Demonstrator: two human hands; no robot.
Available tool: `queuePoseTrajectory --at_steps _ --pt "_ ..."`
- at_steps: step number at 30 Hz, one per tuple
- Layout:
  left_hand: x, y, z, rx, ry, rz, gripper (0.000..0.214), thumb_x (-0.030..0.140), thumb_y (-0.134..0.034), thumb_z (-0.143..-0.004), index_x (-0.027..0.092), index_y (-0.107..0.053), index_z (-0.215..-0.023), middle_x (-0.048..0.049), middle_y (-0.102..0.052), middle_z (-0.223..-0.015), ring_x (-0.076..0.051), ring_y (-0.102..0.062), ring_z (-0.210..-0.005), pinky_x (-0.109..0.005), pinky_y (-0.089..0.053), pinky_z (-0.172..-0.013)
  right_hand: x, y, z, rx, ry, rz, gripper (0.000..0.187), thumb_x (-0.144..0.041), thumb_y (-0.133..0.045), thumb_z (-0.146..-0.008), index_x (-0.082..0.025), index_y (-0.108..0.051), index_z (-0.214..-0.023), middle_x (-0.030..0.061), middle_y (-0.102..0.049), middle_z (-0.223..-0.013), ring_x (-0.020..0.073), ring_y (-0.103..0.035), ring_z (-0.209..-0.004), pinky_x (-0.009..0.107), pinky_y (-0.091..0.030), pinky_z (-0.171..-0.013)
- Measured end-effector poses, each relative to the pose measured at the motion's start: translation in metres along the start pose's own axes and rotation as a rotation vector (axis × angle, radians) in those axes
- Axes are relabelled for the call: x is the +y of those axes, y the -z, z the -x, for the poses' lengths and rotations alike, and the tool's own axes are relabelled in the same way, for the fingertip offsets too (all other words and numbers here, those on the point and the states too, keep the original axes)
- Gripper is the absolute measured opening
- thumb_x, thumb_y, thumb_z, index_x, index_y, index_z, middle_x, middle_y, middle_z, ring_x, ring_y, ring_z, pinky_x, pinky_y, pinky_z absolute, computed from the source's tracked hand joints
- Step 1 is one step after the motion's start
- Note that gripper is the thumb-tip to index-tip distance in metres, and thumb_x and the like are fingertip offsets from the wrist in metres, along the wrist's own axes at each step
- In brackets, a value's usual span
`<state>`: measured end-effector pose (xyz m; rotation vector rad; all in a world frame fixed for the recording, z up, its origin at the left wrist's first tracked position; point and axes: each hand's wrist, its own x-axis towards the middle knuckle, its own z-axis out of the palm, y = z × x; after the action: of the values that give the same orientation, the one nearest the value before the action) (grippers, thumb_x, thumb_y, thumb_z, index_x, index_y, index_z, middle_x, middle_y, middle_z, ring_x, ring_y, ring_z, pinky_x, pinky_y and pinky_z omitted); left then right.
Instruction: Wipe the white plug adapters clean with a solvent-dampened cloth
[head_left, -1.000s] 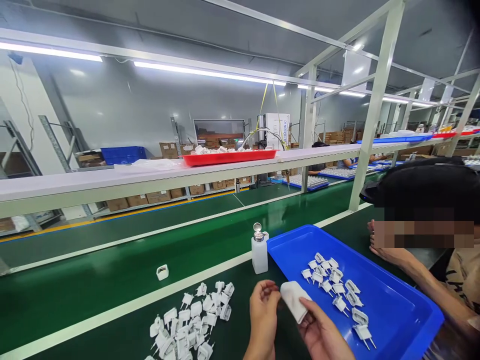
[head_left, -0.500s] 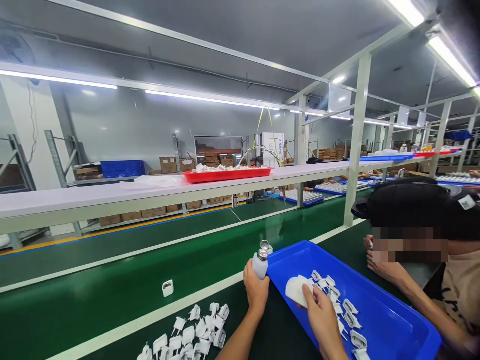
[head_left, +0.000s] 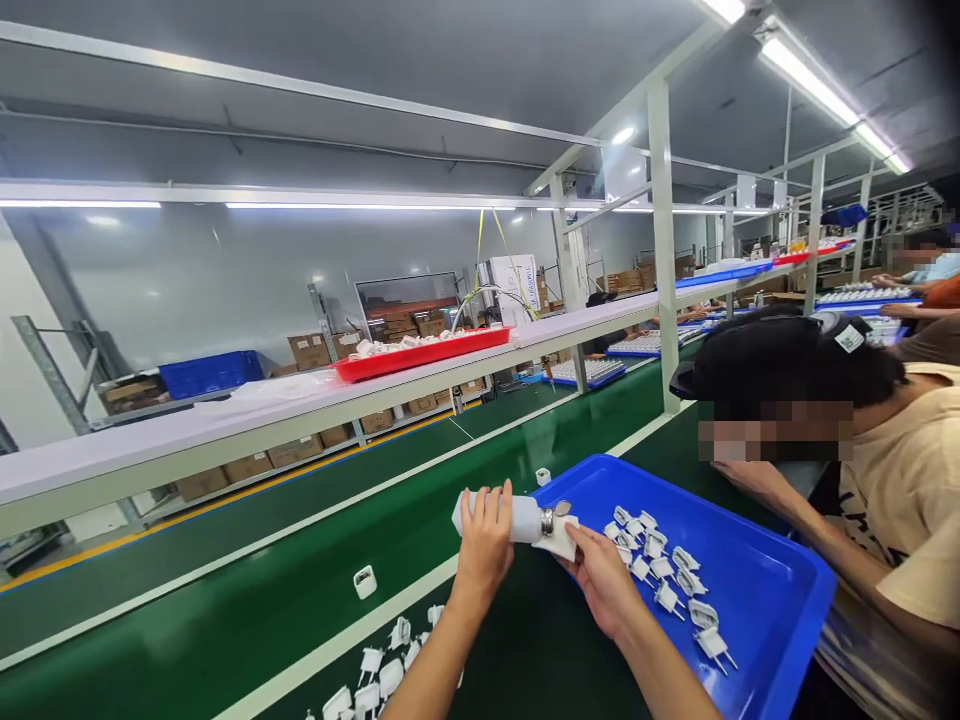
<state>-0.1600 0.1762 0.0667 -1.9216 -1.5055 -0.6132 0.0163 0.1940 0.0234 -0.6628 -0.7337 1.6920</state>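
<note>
A white bottle (head_left: 523, 519) with a metal cap, its lid flipped up, lies tipped sideways in my left hand (head_left: 486, 540), whose fingers wrap round it. My right hand (head_left: 600, 575) pinches a white cloth (head_left: 559, 540), and the bottle's mouth is against the cloth. Just right of my right hand stands a blue tray (head_left: 757, 620) with several white plug housings (head_left: 664, 568) with pins in it. More white plug pieces (head_left: 390, 678) are piled on the dark bench by my left forearm, which hides part of them.
Two single white pieces, one at left (head_left: 364, 582) and one behind the tray (head_left: 543, 477), sit on the green conveyor belt (head_left: 300, 600). Above runs a shelf with a red tray (head_left: 424, 355). A co-worker in a black cap (head_left: 795, 370) leans in at right.
My left hand has tipped the bottle from upright to sideways. My right hand has brought the cloth from over the tray leftward to the bottle's mouth. The view has shifted right.
</note>
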Motion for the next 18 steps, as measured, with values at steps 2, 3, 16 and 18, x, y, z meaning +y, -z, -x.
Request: queuePoseTrajectory --at_steps 2,3,16,18 --pt "-0.004 0.007 -0.003 -0.007 -0.051 -0.064 0.088 -0.006 -0.055 -0.064 0.011 -0.048 -0.15 -0.0142 -0.068 -0.133 -0.035 -0.059 -0.125 -0.065 -0.032 -0.118 -0.002 -0.005 0.003 -0.001 -0.014 -0.022 0.032 -0.036 -0.066 -0.098 -0.017 -0.063 -0.124 0.0086 -0.066 -0.124 0.0228 -0.068 -0.104 0.044 -0.059 -0.088" --pt "-0.006 0.01 -0.004 -0.009 -0.074 -0.092 0.087 -0.005 -0.055 -0.065 0.011 -0.048 -0.15 -0.0145 -0.068 -0.132 -0.035 -0.059 -0.125 -0.065 -0.033 -0.117 -0.003 -0.007 0.005 -0.002 -0.017 -0.033 0.033 -0.036 -0.066 -0.098 -0.017 -0.063 -0.125 0.0087 -0.066 -0.125 0.0229 -0.068 -0.104 0.044 -0.059 -0.088" --pt "-0.011 0.037 -0.016 0.001 -0.194 -0.266 0.075 -0.002 -0.057 -0.07 0.011 -0.058 -0.144 -0.0169 -0.071 -0.128 -0.038 -0.062 -0.12 -0.065 -0.038 -0.111 -0.014 -0.028 0.02 -0.01 0.042 -0.089 0.034 -0.037 -0.066 -0.098 -0.018 -0.063 -0.125 0.0087 -0.065 -0.126 0.0233 -0.068 -0.105 0.044 -0.058 -0.088" --pt "-0.011 0.038 -0.016 -0.004 -0.193 -0.278 0.074 -0.002 -0.057 -0.071 0.012 -0.058 -0.144 -0.0166 -0.071 -0.127 -0.038 -0.062 -0.12 -0.065 -0.037 -0.112 -0.015 -0.028 0.021 -0.014 0.043 -0.085 0.034 -0.037 -0.066 -0.098 -0.018 -0.063 -0.125 0.0087 -0.065 -0.126 0.0234 -0.067 -0.105 0.044 -0.058 -0.089"
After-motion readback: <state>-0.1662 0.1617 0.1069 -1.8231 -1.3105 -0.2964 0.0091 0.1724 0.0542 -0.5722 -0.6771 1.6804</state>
